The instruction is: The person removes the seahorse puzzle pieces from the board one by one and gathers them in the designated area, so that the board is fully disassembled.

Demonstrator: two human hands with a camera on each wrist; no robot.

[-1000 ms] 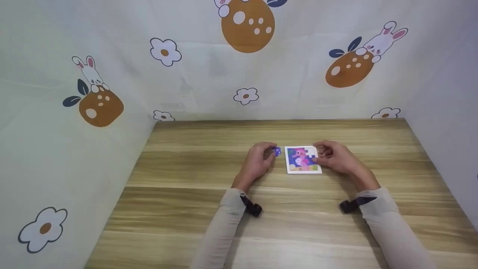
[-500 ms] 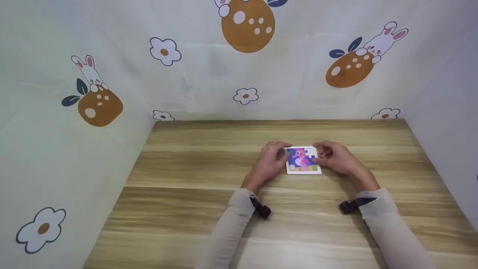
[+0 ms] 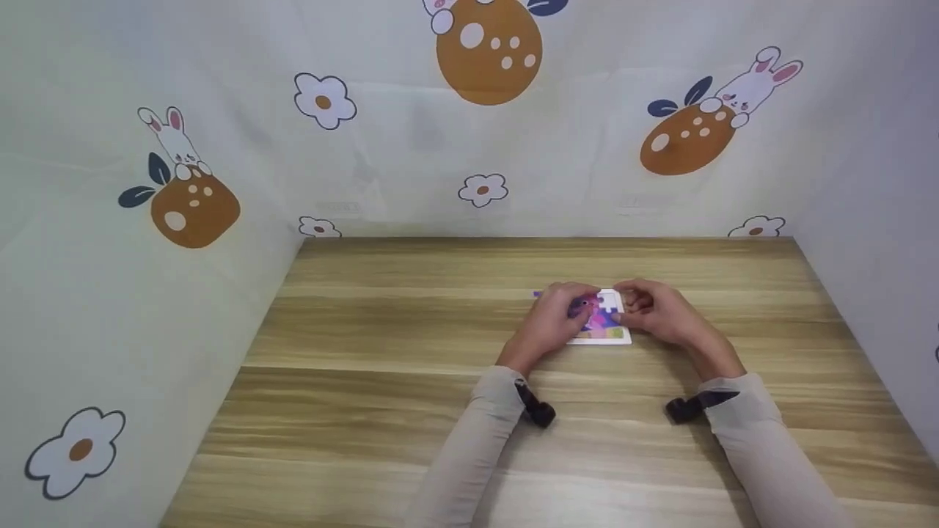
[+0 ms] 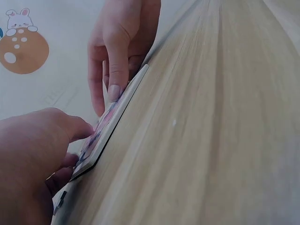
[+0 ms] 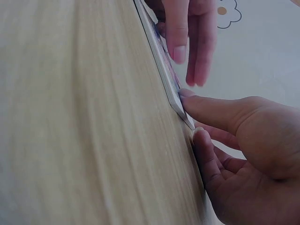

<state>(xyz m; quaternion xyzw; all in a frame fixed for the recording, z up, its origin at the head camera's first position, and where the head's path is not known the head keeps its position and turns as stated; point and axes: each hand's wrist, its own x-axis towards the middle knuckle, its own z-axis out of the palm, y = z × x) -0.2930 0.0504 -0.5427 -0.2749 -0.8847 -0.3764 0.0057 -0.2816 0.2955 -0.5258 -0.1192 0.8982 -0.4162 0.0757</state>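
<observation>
A small square jigsaw puzzle [image 3: 606, 331] with a pink seahorse picture and a white frame lies on the table. White base shows in a gap at its upper right. My right hand [image 3: 660, 312] grips its right edge, thumb on top and fingers curled at the side, as the right wrist view [image 5: 253, 140] also shows. My left hand [image 3: 549, 323] reaches over the left part, thumb and fingers pointing down and apart; nothing is visible between them. Just left of it a loose purple puzzle piece [image 3: 537, 294] lies mostly hidden; the left wrist view shows a small piece [image 4: 59, 202] there.
The wood-grain table [image 3: 367, 411] runs back to a pale cloth wall [image 3: 396, 147] printed with rabbits and flowers. Similar walls rise at the left and right. A black wrist camera [image 3: 539, 412] sits on the left cuff, another [image 3: 686, 409] on the right.
My left hand has moved right, from beside the loose piece to over the puzzle's left part. The piece now shows left of the hand. My right hand stays at the right edge.
</observation>
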